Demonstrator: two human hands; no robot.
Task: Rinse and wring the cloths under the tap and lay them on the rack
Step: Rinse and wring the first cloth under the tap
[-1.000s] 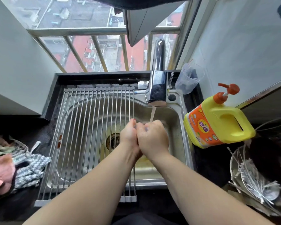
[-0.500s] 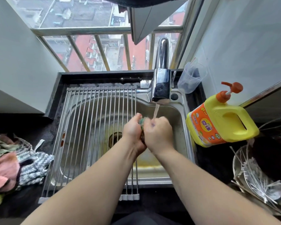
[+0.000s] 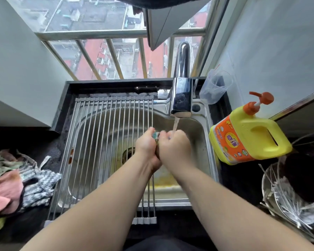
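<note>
My left hand (image 3: 146, 145) and my right hand (image 3: 174, 144) are pressed together over the steel sink (image 3: 198, 127), both closed on a small bunched cloth (image 3: 156, 135). Only a greenish-blue edge of it shows between the knuckles. The chrome tap (image 3: 181, 98) runs, and its thin stream of water (image 3: 175, 124) lands on my right hand. A roll-up rack (image 3: 101, 142) of steel rods covers the left part of the sink, with nothing lying on it. A heap of other cloths (image 3: 16, 182), pink, green and grey-patterned, lies on the dark counter at the left.
A yellow detergent jug (image 3: 250, 134) with an orange pump stands right of the sink. Behind it is a clear plastic cup (image 3: 214, 87). A wire basket with dishes (image 3: 294, 196) sits at the near right. A barred window is straight ahead.
My hands have stayed under the stream, kneading the cloth; a bit of it now peeks out between them. The view shifted slightly.
</note>
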